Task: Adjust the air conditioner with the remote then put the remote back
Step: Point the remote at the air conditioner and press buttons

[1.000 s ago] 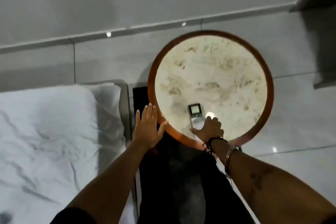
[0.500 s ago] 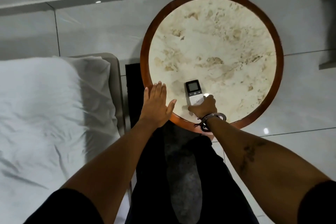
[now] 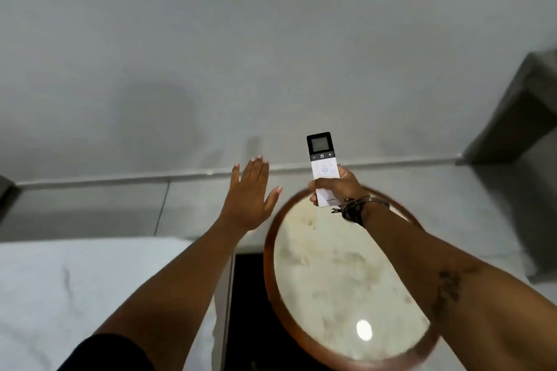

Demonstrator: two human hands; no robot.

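Observation:
The white remote point(image 3: 322, 159) with a dark screen at its top is held upright in my right hand point(image 3: 339, 187), lifted off the round table point(image 3: 340, 280) and pointing toward the grey wall. My fingers wrap its lower half and the thumb rests by the buttons. My left hand point(image 3: 250, 199) is raised beside it, palm flat, fingers apart, holding nothing. The round table has a pale marbled top and a brown wooden rim, and nothing lies on it. No air conditioner is visible.
A bed with white sheets point(image 3: 75, 295) fills the lower left, next to the table. The pale tiled floor point(image 3: 90, 205) meets the wall at a white skirting point(image 3: 120, 181). A grey piece of furniture point(image 3: 524, 117) stands at the right edge.
My right hand has closed on the remote and lifted it off the table toward the wall. My left hand rose off the table rim. The view has tilted upward.

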